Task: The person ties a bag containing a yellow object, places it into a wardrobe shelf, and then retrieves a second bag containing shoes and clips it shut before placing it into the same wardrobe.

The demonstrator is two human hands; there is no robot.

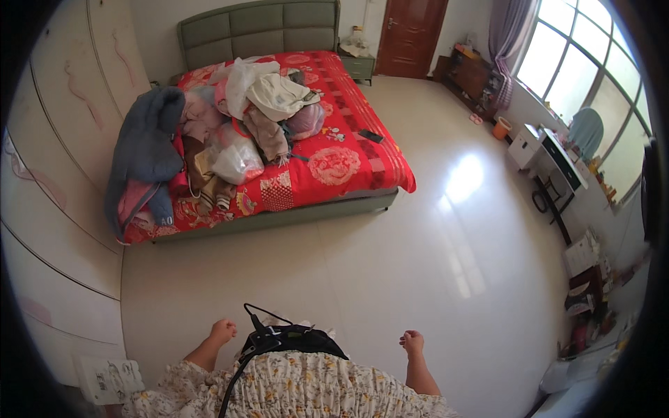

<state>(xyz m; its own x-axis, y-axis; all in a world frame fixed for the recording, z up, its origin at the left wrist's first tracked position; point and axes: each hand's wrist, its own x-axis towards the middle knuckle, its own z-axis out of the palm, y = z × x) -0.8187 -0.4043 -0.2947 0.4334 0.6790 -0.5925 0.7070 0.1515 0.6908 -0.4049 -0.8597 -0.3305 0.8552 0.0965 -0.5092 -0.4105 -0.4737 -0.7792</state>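
Wardrobe panels point(80, 132) stand beside one clothes pile point(272, 97), heaped to the left edge of one bed point(373, 167). Left hand point(223, 331) loosely curled; one black waist pack point(303, 340); right hand point(412, 341) half-curled; any grip I cannot tell. Wide floor point(376, 272) reaches one bench point(562, 161).

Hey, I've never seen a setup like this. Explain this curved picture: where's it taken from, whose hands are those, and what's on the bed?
There's no robot here, just a person's bare hands. A fisheye camera on their head looks down, so straight edges bend toward the rim. The left hand and right hand are at either side of their flowered clothing; I see nothing held in either. Ahead is a bed with a red cover, bearing heaped clothes, a translucent plastic bag and a dark flat object.
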